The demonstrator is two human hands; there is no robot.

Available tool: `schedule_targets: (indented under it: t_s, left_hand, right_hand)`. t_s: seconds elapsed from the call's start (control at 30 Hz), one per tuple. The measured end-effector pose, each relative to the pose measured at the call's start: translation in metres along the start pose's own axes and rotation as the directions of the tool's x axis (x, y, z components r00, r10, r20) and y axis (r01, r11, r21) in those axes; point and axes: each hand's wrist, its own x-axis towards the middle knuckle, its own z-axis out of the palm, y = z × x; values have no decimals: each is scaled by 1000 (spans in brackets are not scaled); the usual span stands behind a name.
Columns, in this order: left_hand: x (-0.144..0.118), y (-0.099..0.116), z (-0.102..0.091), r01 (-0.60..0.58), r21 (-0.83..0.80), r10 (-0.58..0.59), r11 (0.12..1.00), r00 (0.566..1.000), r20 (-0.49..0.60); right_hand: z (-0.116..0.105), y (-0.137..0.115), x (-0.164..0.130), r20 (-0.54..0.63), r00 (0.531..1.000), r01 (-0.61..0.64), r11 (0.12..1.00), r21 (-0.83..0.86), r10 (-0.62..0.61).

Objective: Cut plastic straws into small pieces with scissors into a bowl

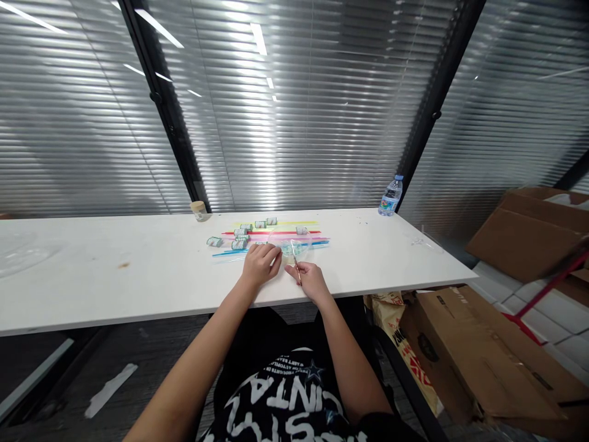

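Note:
My right hand [311,282] grips a thin stick-like tool [297,264] with a pale tip and a reddish-brown handle; its exact kind is too small to tell. The tip points into a clear round container [304,244] that has small blue-green bits in it. Beside the container's left edge is my left hand [261,265], its fingers curled in and the thumb close to them; what they pinch, if anything, is hidden. Several small printed rolls [239,244] lie just beyond, among coloured sticks in blue [317,244], pink, red [276,232] and yellow [304,222].
On the white table [138,270] stand a small jar with a tan lid [197,210] at the back left and a water bottle [391,196] at the back right. Clear plastic [21,253] lies far left. Cardboard boxes [488,356] sit on the floor at right.

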Motion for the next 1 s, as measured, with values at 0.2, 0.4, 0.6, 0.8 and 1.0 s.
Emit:
schedule_targets:
  t_s: [0.2, 0.4, 0.6, 0.8, 1.0]
  left_hand:
    - [1, 0, 0, 9, 34, -9, 999, 1000, -9]
    - [2, 1, -1, -8, 9, 8, 1000, 999, -35]
    - [1, 2, 0, -52, -37, 51, 998, 998, -39]
    - [1, 1, 1, -73, -23, 72, 997, 997, -32]
    - [-1, -1, 2, -54, -24, 54, 998, 999, 8]
  right_hand:
    - [-1, 0, -1, -4, 1000, -24, 999, 37, 24]
    - [-1, -2, -2, 57, 998, 15, 1000, -6, -14]
    - [0, -2, -2, 52, 999, -1, 1000, -15, 2]
    - [0, -3, -2, 52, 999, 7, 1000, -21, -6]
    - [0, -3, -2, 48, 999, 10, 999, -34, -8]
